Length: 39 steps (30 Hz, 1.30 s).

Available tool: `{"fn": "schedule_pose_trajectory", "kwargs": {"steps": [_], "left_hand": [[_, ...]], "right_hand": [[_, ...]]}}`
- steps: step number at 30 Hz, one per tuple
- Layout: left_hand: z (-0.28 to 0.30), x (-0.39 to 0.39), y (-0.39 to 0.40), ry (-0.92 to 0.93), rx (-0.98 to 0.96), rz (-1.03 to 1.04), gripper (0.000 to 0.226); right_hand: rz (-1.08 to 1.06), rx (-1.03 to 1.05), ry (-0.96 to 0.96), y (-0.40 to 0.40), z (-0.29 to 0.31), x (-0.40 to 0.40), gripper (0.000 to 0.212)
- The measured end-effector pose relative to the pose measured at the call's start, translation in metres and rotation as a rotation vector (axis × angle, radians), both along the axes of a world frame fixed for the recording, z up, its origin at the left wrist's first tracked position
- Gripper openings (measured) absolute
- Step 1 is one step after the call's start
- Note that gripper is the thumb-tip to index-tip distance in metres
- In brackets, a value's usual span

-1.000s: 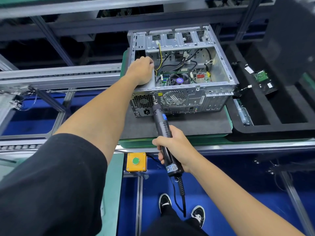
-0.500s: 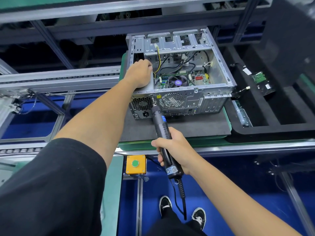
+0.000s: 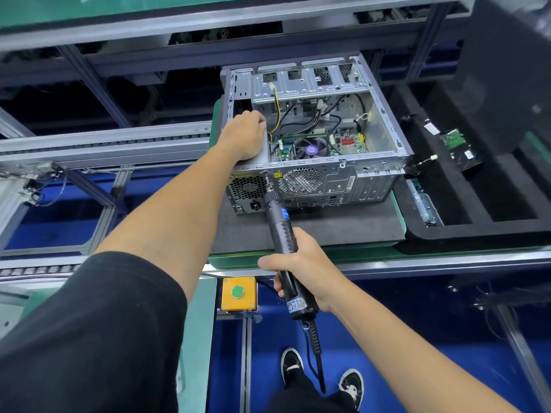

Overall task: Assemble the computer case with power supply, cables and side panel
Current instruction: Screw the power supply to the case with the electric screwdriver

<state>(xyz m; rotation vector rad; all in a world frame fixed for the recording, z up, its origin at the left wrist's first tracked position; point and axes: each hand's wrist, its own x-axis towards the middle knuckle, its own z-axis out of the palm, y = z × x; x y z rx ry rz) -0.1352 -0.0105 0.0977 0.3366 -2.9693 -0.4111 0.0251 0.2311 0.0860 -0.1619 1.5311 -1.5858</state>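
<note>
Our left hand (image 3: 244, 135) still presses down on the power supply (image 3: 253, 186) in the rear left corner of the open computer case (image 3: 384, 138), fingers curled over its top edge; we cannot tell whether they truly grip it. Our right hand (image 3: 301, 272) stays wrapped tight round the electric screwdriver (image 3: 283, 234), whose tip meets the back panel just above the power supply's honeycomb grille. Over the last second little has changed: the tip has held at the same screw spot and the case has only drifted in view as our head moved. We judge the power supply is being screwed in, with the side panel not yet fitted. The case lies on its side on a dark mat (image 3: 328, 228) on the bench. The blue label on the screwdriver is too blurred to read; a yellow warning sticker (image 3: 278, 174) sits by the fan grille.
</note>
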Motion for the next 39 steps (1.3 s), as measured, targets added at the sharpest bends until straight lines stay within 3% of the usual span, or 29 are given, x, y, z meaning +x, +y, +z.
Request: {"fn": "schedule_pose_trajectory", "kwargs": {"steps": [39], "left_hand": [[-0.003,0.0,0.001,0.026,-0.022,0.03,0.036]], "right_hand": [[-0.038,0.204,0.194,-0.019,0.003,0.01,0.028]]}}
